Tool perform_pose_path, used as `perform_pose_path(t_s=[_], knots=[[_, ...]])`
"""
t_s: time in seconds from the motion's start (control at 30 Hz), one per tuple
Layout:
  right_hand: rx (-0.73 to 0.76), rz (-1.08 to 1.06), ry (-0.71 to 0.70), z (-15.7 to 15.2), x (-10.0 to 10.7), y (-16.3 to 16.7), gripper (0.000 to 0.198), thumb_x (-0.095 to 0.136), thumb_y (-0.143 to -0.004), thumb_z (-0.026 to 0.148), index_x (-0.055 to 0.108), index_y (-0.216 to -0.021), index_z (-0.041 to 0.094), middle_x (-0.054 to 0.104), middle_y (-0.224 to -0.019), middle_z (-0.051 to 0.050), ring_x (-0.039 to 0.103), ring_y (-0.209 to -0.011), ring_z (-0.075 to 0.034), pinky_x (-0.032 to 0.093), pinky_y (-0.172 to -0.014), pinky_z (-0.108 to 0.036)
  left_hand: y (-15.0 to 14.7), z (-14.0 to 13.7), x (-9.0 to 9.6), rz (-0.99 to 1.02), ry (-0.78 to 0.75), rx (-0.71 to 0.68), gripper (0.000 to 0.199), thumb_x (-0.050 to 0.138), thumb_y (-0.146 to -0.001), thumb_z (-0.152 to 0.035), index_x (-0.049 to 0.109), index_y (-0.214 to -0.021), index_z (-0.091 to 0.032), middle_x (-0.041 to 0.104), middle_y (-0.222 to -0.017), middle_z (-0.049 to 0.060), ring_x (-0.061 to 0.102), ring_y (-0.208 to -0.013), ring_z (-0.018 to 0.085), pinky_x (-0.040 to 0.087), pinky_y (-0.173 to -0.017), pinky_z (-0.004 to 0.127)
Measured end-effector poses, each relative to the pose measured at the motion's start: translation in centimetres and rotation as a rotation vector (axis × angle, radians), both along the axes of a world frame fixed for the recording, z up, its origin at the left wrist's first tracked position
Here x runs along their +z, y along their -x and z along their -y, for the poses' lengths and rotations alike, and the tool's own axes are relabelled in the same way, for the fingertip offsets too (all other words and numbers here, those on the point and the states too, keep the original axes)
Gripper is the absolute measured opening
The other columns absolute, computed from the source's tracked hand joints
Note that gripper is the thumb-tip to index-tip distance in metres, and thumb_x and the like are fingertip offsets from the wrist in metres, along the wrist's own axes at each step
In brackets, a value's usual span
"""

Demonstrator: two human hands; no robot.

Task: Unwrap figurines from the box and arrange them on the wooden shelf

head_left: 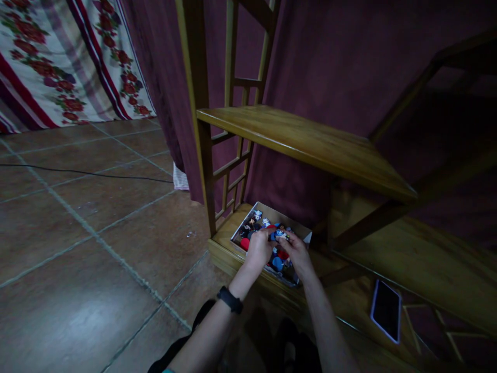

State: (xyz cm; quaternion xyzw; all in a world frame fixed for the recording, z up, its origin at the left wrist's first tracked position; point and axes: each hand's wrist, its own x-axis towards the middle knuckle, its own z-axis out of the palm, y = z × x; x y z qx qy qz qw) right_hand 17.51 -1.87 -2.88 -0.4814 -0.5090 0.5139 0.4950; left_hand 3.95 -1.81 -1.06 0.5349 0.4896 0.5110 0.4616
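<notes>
A shallow cardboard box (277,213) on the bottom wooden shelf holds several small colourful pieces, among them figurines and round red and blue bases. Over the box, my right hand (297,254) pinches a small blue-and-white figurine (281,235) between thumb and fingers. From the other side my left hand (259,248), with a black band on its wrist, has its fingers closed at the same figurine. The fingers partly cover the figurine, so its details are too small to tell. A red round piece (244,243) lies in the box left of my left hand.
A wooden shelf board (303,137) juts out above the box, with an upright post (196,103) at its left. A phone (386,311) lies on the wood at lower right. A black cable (85,173) crosses the tiled floor. Purple curtains (330,67) hang behind.
</notes>
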Motion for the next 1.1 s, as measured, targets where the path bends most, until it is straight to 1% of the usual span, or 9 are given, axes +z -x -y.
perform_pose_path(t_s=[0.1,0.23,0.3,0.37,0.43,0.5,0.67,0.87,1.1], knots=[[0.017,0.011,-0.003,-0.1,0.0,0.1,0.037,0.063,-0.067,0.043,0.063,-0.098,0.022,0.067,-0.092,-0.002,0.06,-0.088,-0.021,0.048,-0.082,-0.036,0.2,-0.3,-0.7,0.08,0.074,-0.004,0.033,0.065,-0.051,-0.003,0.07,-0.077,-0.023,0.066,-0.071,0.002,0.058,-0.077,0.02,0.042,-0.074,0.026],[0.004,-0.003,0.035,-0.3,-0.1,0.4,0.04,0.066,-0.064,0.044,0.063,-0.096,0.022,0.067,-0.091,-0.002,0.061,-0.084,-0.021,0.051,-0.076,-0.036,0.3,-0.7,-1.3,0.14,0.148,-0.022,0.032,0.066,-0.051,-0.004,0.069,-0.079,-0.02,0.066,-0.066,0.001,0.058,-0.065,0.016,0.044,-0.064,0.025],[0.002,-0.041,0.049,-0.2,0.1,0.5,0.04,0.066,-0.063,0.044,0.062,-0.097,0.024,0.066,-0.095,-0.001,0.062,-0.085,-0.02,0.051,-0.075,-0.035,0.3,-0.9,-1.3,0.186,0.14,-0.04,0.034,0.068,-0.05,-0.005,0.068,-0.082,-0.017,0.065,-0.065,0.0,0.057,-0.061,0.014,0.045,-0.062,0.024],[0.006,-0.082,0.05,-0.1,0.3,0.6,0.041,0.066,-0.063,0.043,0.062,-0.099,0.025,0.066,-0.098,-0.001,0.062,-0.087,-0.02,0.052,-0.076,-0.035,0.3,-0.9,-1.2,0.288,0.14,-0.064,0.04,0.071,-0.049,-0.007,0.066,-0.087,-0.015,0.064,-0.063,-0.001,0.056,-0.058,0.013,0.045,-0.061,0.024],[-0.002,-0.111,0.042,0.1,0.5,0.7,0.043,0.067,-0.063,0.042,0.061,-0.101,0.024,0.066,-0.098,-0.002,0.062,-0.087,-0.02,0.051,-0.076,-0.035,0.3,-0.8,-0.9,0.397,0.158,-0.079,0.045,0.073,-0.047,-0.009,0.064,-0.091,-0.013,0.063,-0.06,-0.001,0.055,-0.055,0.012,0.045,-0.059,0.024],[-0.023,-0.14,0.034,0.2,0.6,0.7,0.046,0.068,-0.062,0.04,0.059,-0.104,0.023,0.066,-0.098,-0.003,0.062,-0.088,-0.021,0.052,-0.075,-0.035,0.4,-0.7,-0.6,0.452,0.183,-0.07,0.047,0.076,-0.046,-0.012,0.063,-0.091,-0.011,0.062,-0.059,-0.001,0.055,-0.053,0.011,0.044,-0.057,0.024],[-0.056,-0.155,0.031,0.3,0.5,0.8,0.043,0.068,-0.063,0.04,0.06,-0.101,0.023,0.064,-0.103,-0.004,0.061,-0.091,-0.02,0.053,-0.071,-0.033,0.5,-0.1,-0.2,0.481,0.259,-0.04,0.048,0.08,-0.043,-0.018,0.064,-0.087,-0.012,0.064,-0.061,0.001,0.056,-0.054,0.011,0.044,-0.057,0.023],[-0.039,-0.087,0.006,0.0,0.1,0.7,0.039,0.067,-0.062,0.042,0.064,-0.096,0.022,0.067,-0.093,-0.002,0.063,-0.079,-0.02,0.054,-0.067,-0.033,0.2,0.4,-0.4,0.444,0.211,-0.038,0.04,0.08,-0.042,-0.019,0.064,-0.079,-0.011,0.064,-0.059,0.001,0.057,-0.052,0.011,0.044,-0.056,0.024],[0.008,-0.054,-0.017,-0.1,0.1,0.5,0.034,0.066,-0.064,0.043,0.067,-0.089,0.021,0.068,-0.088,-0.002,0.062,-0.078,-0.019,0.053,-0.067,-0.032,0.2,0.7,-0.5,0.423,0.221,-0.048,0.044,0.08,-0.042,-0.018,0.066,-0.082,-0.01,0.067,-0.065,0.004,0.059,-0.055,0.013,0.046,-0.06,0.026]])
